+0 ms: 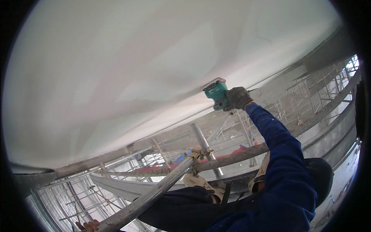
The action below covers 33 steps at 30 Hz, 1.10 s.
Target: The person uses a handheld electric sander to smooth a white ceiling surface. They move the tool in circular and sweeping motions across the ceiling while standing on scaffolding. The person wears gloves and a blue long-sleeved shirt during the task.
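Note:
In a dark grey glove, my right hand [239, 98] grips a teal electric sander [217, 94] from its right side. The sander's flat pad is turned up to a large, smooth white curved surface [127, 69] with faint pinkish and greenish patches, and appears to touch it. My right arm reaches up in a blue sleeve. At the lower left, the bare fingers of my left hand [89, 225] curl against a grey metal scaffold pole [148, 200]; the rest of that hand is hidden or out of the picture.
Below the surface, a clamp [196, 154] joins scaffold poles. A thick crosswise pole [232, 157] runs in front of my beige clogs [204, 185]. More scaffolding [309, 91] stands at the right and lower left. Red and blue sheeting [154, 169] lies farther below.

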Tool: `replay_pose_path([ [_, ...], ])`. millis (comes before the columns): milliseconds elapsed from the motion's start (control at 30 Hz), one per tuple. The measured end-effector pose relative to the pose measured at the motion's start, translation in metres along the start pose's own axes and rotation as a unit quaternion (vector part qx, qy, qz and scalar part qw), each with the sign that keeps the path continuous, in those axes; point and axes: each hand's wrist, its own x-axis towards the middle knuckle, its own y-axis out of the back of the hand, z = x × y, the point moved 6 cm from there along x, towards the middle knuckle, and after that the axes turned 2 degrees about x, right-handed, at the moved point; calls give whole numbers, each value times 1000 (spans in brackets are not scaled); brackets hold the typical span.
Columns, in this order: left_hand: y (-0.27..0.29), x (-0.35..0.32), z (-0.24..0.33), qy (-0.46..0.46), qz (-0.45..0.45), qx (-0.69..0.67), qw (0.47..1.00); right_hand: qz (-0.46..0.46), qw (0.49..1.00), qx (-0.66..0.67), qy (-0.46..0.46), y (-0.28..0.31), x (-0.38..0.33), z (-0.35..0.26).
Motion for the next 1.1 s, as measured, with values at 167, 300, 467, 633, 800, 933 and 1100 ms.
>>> replay_pose_path([
  [167, -1, 2, -1, 38, -126, -114, 985, -33, 999, 17, 18, -30, 30, -66],
  [300, -9, -3, 1, 52, -167, -183, 968, -33, 998, 41, 29, -41, 43, -112],
  [467, -8, -2, 4, -5, -129, -105, 986, -55, 997, 54, 17, -60, 60, -136],
  [633, -6, -1, 4, -12, -101, -116, 988, -51, 997, 55, 26, -57, 57, -137],
  [800, 0, 2, 4, -19, -118, -86, 989, -27, 997, 59, 43, -43, 45, -130],
  [933, -8, 0, 2, -13, -140, -134, 981, -11, 995, 79, 66, -28, 37, -138],
  [1100, -5, -4, -4, 27, -131, -138, 981, 12, 992, 89, 91, 4, 20, -153],
])
